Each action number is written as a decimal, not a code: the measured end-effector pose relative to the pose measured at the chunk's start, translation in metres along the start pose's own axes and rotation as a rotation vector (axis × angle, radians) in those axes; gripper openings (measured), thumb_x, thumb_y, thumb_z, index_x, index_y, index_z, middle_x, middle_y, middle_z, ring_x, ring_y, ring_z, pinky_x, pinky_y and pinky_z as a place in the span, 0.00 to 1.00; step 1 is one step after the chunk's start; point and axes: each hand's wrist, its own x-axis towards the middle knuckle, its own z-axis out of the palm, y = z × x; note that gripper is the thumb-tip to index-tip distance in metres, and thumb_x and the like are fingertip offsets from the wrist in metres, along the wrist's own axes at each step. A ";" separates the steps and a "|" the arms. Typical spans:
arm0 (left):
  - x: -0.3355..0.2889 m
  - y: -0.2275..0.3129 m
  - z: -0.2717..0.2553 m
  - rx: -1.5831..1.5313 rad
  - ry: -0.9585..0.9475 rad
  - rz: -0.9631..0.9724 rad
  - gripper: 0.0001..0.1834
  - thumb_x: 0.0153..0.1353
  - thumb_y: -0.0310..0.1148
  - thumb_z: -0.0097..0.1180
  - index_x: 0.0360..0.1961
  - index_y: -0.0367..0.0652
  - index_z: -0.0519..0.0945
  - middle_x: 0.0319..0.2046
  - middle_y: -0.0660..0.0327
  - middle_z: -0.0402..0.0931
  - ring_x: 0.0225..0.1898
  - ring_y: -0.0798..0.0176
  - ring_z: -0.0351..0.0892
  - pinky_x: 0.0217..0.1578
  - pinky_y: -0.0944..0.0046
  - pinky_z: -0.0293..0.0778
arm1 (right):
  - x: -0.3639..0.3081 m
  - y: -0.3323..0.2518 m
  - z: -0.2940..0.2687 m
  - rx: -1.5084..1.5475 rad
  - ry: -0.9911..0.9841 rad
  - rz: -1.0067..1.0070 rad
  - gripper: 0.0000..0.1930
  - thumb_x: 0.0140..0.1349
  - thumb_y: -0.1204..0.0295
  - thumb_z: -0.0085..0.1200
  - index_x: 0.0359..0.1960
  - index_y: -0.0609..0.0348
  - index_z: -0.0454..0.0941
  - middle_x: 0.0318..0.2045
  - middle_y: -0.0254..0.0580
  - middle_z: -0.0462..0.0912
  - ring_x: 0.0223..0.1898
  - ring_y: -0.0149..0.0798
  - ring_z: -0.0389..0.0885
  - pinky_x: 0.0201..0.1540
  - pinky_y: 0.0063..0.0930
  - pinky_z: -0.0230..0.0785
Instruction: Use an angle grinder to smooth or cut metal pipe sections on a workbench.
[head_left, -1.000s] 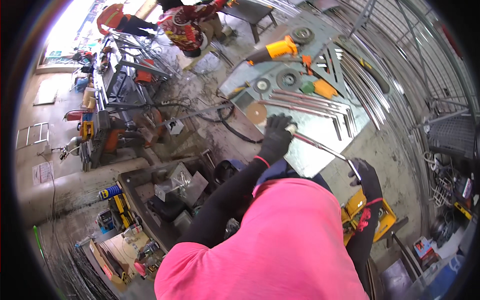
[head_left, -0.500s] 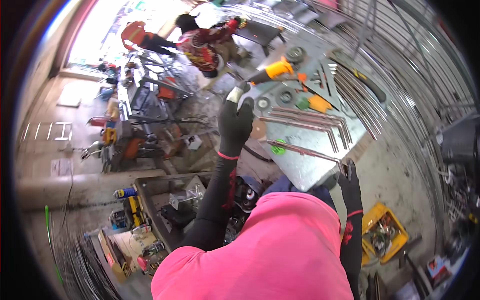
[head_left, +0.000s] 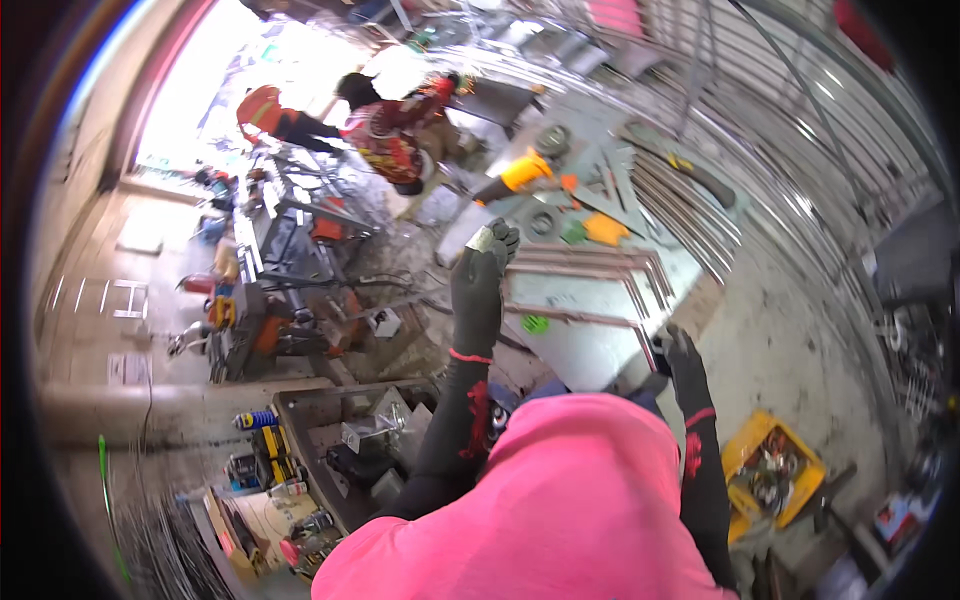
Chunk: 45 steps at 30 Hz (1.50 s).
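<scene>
My right hand (head_left: 685, 370), in a dark glove, is closed on the short bent end of a metal rod (head_left: 575, 317). This L-shaped rod lies over the near part of a grey metal-topped table (head_left: 582, 360), its long arm reaching toward my left wrist. My left hand (head_left: 480, 285), also gloved, hovers at the table's left edge with its fingers curled together; what they hold, if anything, is hidden. Beyond the rod, several similar bent rods (head_left: 590, 262) rest side by side, their left ends close to my left fingers. A small green disc (head_left: 536, 324) lies beside the held rod.
An orange-and-black power tool (head_left: 522, 172), an orange piece (head_left: 605, 229) and straight rods (head_left: 685, 215) lie across the table. A yellow crate (head_left: 772, 470) stands at right, a dark bin (head_left: 300, 420) at left. Two people (head_left: 385, 135) work at the far left.
My left hand's fingers, apart before, have curled in, and the hand has come nearer the bent rods. My right hand keeps its hold on the rod's bent end. The view has shifted slightly.
</scene>
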 end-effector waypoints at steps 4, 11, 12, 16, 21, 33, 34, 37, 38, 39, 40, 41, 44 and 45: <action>-0.042 -0.082 -0.001 1.017 -0.237 0.268 0.26 0.68 0.35 0.69 0.66 0.42 0.85 0.61 0.48 0.85 0.66 0.35 0.81 0.72 0.43 0.74 | -0.010 -0.004 -0.020 0.179 0.030 0.137 0.32 0.85 0.49 0.54 0.79 0.57 0.73 0.62 0.44 0.89 0.52 0.33 0.89 0.59 0.33 0.83; -0.092 -0.159 0.009 1.387 -0.293 0.475 0.29 0.65 0.36 0.68 0.68 0.47 0.82 0.64 0.54 0.81 0.72 0.38 0.74 0.76 0.29 0.62 | -0.003 0.008 -0.006 0.125 -0.114 0.143 0.28 0.86 0.59 0.54 0.79 0.60 0.73 0.55 0.38 0.88 0.48 0.30 0.88 0.51 0.28 0.84; -0.090 -0.157 0.008 1.392 -0.342 0.419 0.27 0.70 0.38 0.63 0.69 0.45 0.82 0.66 0.51 0.81 0.73 0.37 0.73 0.79 0.31 0.59 | 0.000 0.010 -0.004 0.090 -0.129 0.172 0.26 0.85 0.65 0.54 0.79 0.62 0.72 0.54 0.39 0.87 0.48 0.31 0.87 0.48 0.28 0.83; -0.084 -0.153 0.006 1.369 -0.422 0.390 0.29 0.69 0.37 0.65 0.70 0.46 0.81 0.67 0.51 0.80 0.73 0.38 0.74 0.80 0.31 0.58 | 0.001 0.017 0.000 0.037 -0.148 0.178 0.27 0.84 0.67 0.55 0.79 0.66 0.71 0.57 0.44 0.86 0.49 0.32 0.87 0.50 0.29 0.84; -0.078 -0.140 0.006 1.169 -0.466 0.353 0.29 0.65 0.35 0.69 0.67 0.45 0.83 0.65 0.50 0.81 0.71 0.38 0.75 0.78 0.34 0.62 | -0.010 0.022 -0.008 0.036 -0.167 0.150 0.28 0.83 0.68 0.57 0.79 0.70 0.71 0.59 0.46 0.86 0.54 0.35 0.88 0.55 0.29 0.84; -0.045 -0.111 -0.007 0.540 -0.171 -0.251 0.22 0.80 0.37 0.59 0.66 0.33 0.82 0.53 0.48 0.88 0.52 0.52 0.88 0.55 0.53 0.81 | -0.002 -0.007 0.001 -0.207 -0.199 0.187 0.22 0.79 0.63 0.61 0.68 0.61 0.82 0.43 0.35 0.88 0.37 0.26 0.81 0.41 0.27 0.77; -0.048 -0.112 -0.009 0.457 -0.156 -0.310 0.24 0.81 0.39 0.58 0.68 0.32 0.81 0.51 0.50 0.88 0.47 0.55 0.88 0.52 0.53 0.81 | -0.003 -0.008 0.002 -0.190 -0.192 0.191 0.22 0.79 0.64 0.60 0.68 0.62 0.82 0.42 0.35 0.88 0.36 0.26 0.80 0.40 0.27 0.76; -0.046 -0.109 -0.008 -0.490 0.068 -0.394 0.27 0.86 0.45 0.53 0.72 0.36 0.77 0.68 0.45 0.83 0.65 0.45 0.86 0.66 0.47 0.80 | -0.007 -0.012 0.007 -0.128 -0.154 0.182 0.22 0.78 0.65 0.60 0.68 0.63 0.82 0.41 0.34 0.88 0.34 0.25 0.78 0.37 0.27 0.75; -0.040 -0.101 -0.010 -0.510 0.050 -0.432 0.32 0.88 0.53 0.45 0.77 0.36 0.70 0.74 0.43 0.76 0.69 0.38 0.82 0.69 0.37 0.78 | -0.015 -0.015 0.002 -0.102 -0.123 0.176 0.22 0.78 0.65 0.60 0.68 0.63 0.81 0.41 0.34 0.87 0.33 0.25 0.78 0.37 0.26 0.75; -0.034 -0.095 -0.024 -0.672 -0.053 -0.356 0.33 0.88 0.54 0.44 0.77 0.37 0.70 0.75 0.42 0.74 0.70 0.36 0.80 0.70 0.35 0.77 | -0.018 -0.018 0.005 -0.072 -0.120 0.163 0.22 0.78 0.66 0.60 0.69 0.63 0.81 0.41 0.34 0.87 0.33 0.25 0.79 0.37 0.25 0.76; -0.024 -0.093 -0.035 -0.825 -0.180 -0.280 0.34 0.89 0.55 0.42 0.78 0.37 0.69 0.77 0.42 0.72 0.72 0.34 0.78 0.71 0.32 0.76 | -0.021 -0.020 0.006 -0.045 -0.132 0.153 0.22 0.79 0.66 0.60 0.69 0.63 0.81 0.41 0.34 0.87 0.32 0.25 0.79 0.37 0.25 0.77; -0.016 -0.087 -0.047 -0.969 -0.310 -0.203 0.35 0.89 0.56 0.40 0.78 0.38 0.68 0.78 0.41 0.70 0.73 0.32 0.76 0.71 0.30 0.75 | -0.022 -0.017 0.005 -0.018 -0.146 0.146 0.22 0.79 0.67 0.59 0.69 0.63 0.81 0.41 0.33 0.86 0.32 0.25 0.79 0.37 0.24 0.78; -0.009 -0.033 -0.060 -0.765 -0.137 -0.151 0.31 0.86 0.56 0.43 0.77 0.48 0.71 0.76 0.46 0.70 0.70 0.34 0.75 0.68 0.31 0.75 | -0.026 -0.035 0.015 -0.008 -0.173 0.243 0.20 0.79 0.67 0.59 0.68 0.62 0.82 0.40 0.32 0.86 0.31 0.23 0.78 0.37 0.23 0.78; -0.006 -0.021 -0.061 -0.808 -0.222 -0.086 0.28 0.85 0.55 0.46 0.74 0.50 0.73 0.72 0.50 0.72 0.68 0.38 0.77 0.66 0.35 0.75 | -0.037 -0.047 0.008 -0.008 -0.169 0.296 0.20 0.80 0.67 0.58 0.68 0.62 0.82 0.39 0.32 0.86 0.31 0.23 0.77 0.37 0.23 0.77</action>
